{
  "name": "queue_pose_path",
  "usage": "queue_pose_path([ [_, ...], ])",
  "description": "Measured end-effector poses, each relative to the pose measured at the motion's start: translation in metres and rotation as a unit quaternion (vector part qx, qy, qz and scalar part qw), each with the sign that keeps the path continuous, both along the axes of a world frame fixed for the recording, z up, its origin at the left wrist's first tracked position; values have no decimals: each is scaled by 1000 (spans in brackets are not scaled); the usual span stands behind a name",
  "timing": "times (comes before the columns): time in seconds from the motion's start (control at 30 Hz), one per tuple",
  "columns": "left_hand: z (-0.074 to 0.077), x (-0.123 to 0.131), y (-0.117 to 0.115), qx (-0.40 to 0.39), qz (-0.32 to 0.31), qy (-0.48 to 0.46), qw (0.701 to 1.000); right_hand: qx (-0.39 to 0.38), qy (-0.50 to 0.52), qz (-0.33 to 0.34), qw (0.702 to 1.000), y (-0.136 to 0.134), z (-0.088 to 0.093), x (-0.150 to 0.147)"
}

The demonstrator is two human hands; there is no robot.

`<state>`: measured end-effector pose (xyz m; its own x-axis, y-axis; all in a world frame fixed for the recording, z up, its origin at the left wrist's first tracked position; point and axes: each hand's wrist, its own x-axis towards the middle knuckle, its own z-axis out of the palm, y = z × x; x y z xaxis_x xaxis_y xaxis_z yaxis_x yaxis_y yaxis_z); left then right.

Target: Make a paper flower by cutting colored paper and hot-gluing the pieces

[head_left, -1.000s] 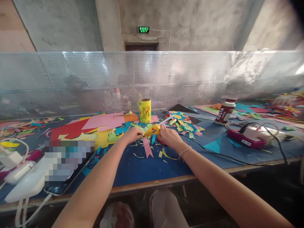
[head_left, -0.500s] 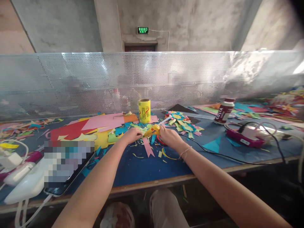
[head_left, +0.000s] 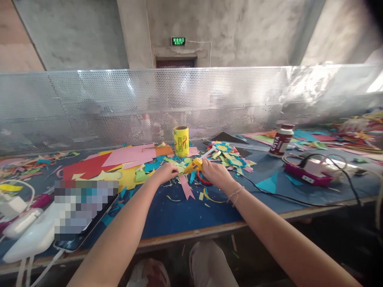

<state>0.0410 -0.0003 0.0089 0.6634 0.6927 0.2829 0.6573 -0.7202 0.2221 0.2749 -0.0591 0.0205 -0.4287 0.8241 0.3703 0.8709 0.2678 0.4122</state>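
A yellow glue gun [head_left: 194, 165] with a whitish glue stick [head_left: 208, 152] jutting from its back is gripped by my right hand [head_left: 213, 170]. Its nozzle points left, toward the fingertips of my left hand [head_left: 168, 172]. Those fingers are pinched on a small pale-green paper piece [head_left: 181, 169], partly hidden. Just below it a pink paper strip [head_left: 186, 188] with a notched end reaches toward me; whether it joins the held piece I cannot tell. Under my right hand shows something red and ring-shaped [head_left: 204, 179], mostly covered. Paper rosettes [head_left: 223, 147] in blue, yellow and green lie beyond the right hand.
A yellow tape-like roll [head_left: 181, 142] stands behind the hands. Coloured paper sheets [head_left: 128, 154] and scraps spread left. A phone [head_left: 86, 215] and white power bank [head_left: 36, 235] lie front left. A brown bottle [head_left: 281, 141], purple power strip [head_left: 308, 172] and black cable [head_left: 281, 196] are right.
The glue gun has shifted slightly and its body shows more clearly beside the left fingertips. Both hands stay almost in place, and the camera view has tilted a little.
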Motion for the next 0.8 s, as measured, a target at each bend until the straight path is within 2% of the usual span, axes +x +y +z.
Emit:
queue_pose_path([
  [0.17, 1, 3, -7, -32, 37, -24, 999, -13, 70, -38, 997, -3, 6, 1],
  [0.33, 5, 8, -17, -18, 41, 8, 999, -10, 159, -88, 983, -2, 12, 8],
  [0.57, 7, 15, -17, 56, 51, 81, 994, -11, 182, -96, 979, -2, 13, 9],
  [0.8, 8, 21, -23, 39, 35, 111, 992, -8, 203, -95, 975, 0, 13, 10],
])
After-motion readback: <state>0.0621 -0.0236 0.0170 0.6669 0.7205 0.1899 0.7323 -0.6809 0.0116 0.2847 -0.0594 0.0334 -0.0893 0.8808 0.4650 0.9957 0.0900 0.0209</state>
